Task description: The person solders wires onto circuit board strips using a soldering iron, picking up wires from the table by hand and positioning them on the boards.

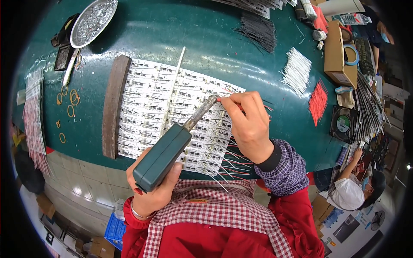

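Note:
My left hand [152,198] is wrapped round the dark green body of a soldering gun [162,157]. Its long metal tip slants up to the right over a panel of white circuit boards [144,92] on the green table. At the tip's end, my right hand [250,129] pinches a thin red wire [219,99] between thumb and forefinger. Rows of small dark components and thin wires cover the panel. A pale strip [174,92] lies across its middle, and a brown bar [115,107] rests along its left edge. Soldered wires stick out past the right edge.
White wires [297,72], red wires [318,102] and black wires [257,32] lie in bundles to the right. A metal pan [94,23] with silvery scraps and several rubber bands [71,111] are at left. Beyond a cardboard box [337,56], a co-worker [350,193] sits.

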A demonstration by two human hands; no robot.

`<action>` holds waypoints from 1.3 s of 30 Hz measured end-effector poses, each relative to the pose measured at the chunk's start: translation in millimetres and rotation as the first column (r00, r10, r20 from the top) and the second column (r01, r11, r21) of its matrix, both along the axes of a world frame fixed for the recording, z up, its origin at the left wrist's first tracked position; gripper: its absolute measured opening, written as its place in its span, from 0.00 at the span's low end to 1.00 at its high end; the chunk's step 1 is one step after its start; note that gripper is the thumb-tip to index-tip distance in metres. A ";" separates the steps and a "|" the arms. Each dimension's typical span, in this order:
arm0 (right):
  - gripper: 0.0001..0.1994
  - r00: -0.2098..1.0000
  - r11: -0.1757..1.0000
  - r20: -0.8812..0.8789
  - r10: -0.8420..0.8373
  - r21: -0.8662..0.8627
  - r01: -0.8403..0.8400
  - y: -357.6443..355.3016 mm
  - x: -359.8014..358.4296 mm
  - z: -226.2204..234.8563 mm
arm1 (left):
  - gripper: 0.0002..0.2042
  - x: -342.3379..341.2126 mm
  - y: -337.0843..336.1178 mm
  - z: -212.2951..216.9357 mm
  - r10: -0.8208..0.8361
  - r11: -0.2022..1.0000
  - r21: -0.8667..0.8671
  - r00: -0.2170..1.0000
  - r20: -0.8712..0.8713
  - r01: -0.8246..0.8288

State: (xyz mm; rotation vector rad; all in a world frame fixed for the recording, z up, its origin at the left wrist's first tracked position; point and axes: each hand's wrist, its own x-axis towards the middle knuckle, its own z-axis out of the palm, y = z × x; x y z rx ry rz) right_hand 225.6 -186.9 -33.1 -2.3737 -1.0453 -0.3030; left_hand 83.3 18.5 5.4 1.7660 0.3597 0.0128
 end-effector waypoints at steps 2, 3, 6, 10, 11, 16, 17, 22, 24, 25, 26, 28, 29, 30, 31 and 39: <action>0.15 1.000 1.000 0.022 0.003 -0.011 -0.003 0.0 0.2 1.0 | 0.11 -8.5 -0.2 -4.3 0.055 0.998 -0.004 0.999 -0.002 -0.055; 0.15 1.000 1.000 0.019 0.004 -0.010 -0.003 -0.4 0.4 0.9 | 0.11 -8.7 0.2 -5.2 0.055 0.998 -0.003 0.998 -0.005 -0.055; 0.14 1.000 1.000 0.014 -0.001 -0.009 0.001 -0.7 0.0 0.5 | 0.11 -8.3 0.7 -6.2 0.049 0.997 0.058 0.995 0.087 -0.055; 0.14 1.000 1.000 0.017 -0.011 -0.003 0.011 0.2 -0.9 0.0 | 0.11 -10.8 0.0 -7.4 0.068 0.994 0.074 0.994 0.087 -0.075; 0.14 1.000 1.000 0.013 -0.012 0.001 0.012 0.1 -1.0 0.1 | 0.11 -11.7 0.1 -7.7 0.063 0.994 0.086 0.995 0.079 -0.070; 0.15 0.999 0.998 0.034 -0.009 0.060 0.007 -0.7 -3.7 2.2 | 0.12 -19.6 0.5 -8.7 0.085 0.990 0.105 0.994 0.066 -0.092; 0.15 0.999 0.996 0.048 -0.014 0.083 0.010 -0.8 -6.1 3.7 | 0.12 -21.1 1.0 -9.7 0.086 0.987 0.126 0.993 0.083 -0.096; 0.16 0.999 0.991 -0.045 -0.013 0.130 0.019 -2.1 -14.4 0.8 | 0.12 -21.5 1.3 -6.5 0.088 0.992 0.086 0.994 0.063 -0.093; 0.18 0.997 0.990 -0.077 -0.013 0.139 0.024 -2.0 -15.2 0.9 | 0.12 -22.2 1.8 -6.3 0.080 0.992 0.088 0.994 0.070 -0.086; 0.18 0.996 0.991 -0.090 -0.017 0.133 0.029 -2.8 -15.4 0.0 | 0.12 -20.9 2.0 -4.8 0.060 0.993 0.098 0.996 0.061 -0.066; 0.18 0.995 0.991 -0.102 -0.022 0.127 0.035 -3.3 -15.4 -0.2 | 0.12 -19.7 2.1 -3.6 0.040 0.993 0.109 0.998 0.052 -0.046; 0.18 0.994 0.992 -0.107 -0.022 0.121 0.035 -3.0 -15.6 -0.8 | 0.11 -19.0 1.7 -2.6 0.031 0.995 0.093 0.999 0.039 -0.035; 0.18 0.994 0.993 -0.110 -0.023 0.115 0.036 -3.0 -15.3 -1.2 | 0.11 -18.6 1.4 -2.0 0.021 0.997 0.075 0.999 0.028 -0.023; 0.18 0.994 0.993 -0.110 -0.024 0.114 0.037 -3.4 -14.8 -0.8 | 0.11 -17.5 1.3 -0.2 0.020 0.997 0.075 0.999 0.028 -0.022; 0.16 0.995 0.995 -0.095 -0.010 0.098 0.020 -4.0 -13.9 -0.4 | 0.11 -16.3 1.3 1.9 0.012 0.998 0.063 1.000 0.002 -0.012; 0.15 0.996 0.999 -0.089 -0.001 0.054 0.005 -3.2 -13.4 1.0 | 0.10 -18.6 1.9 -1.0 -0.006 1.000 0.024 0.999 -0.044 0.007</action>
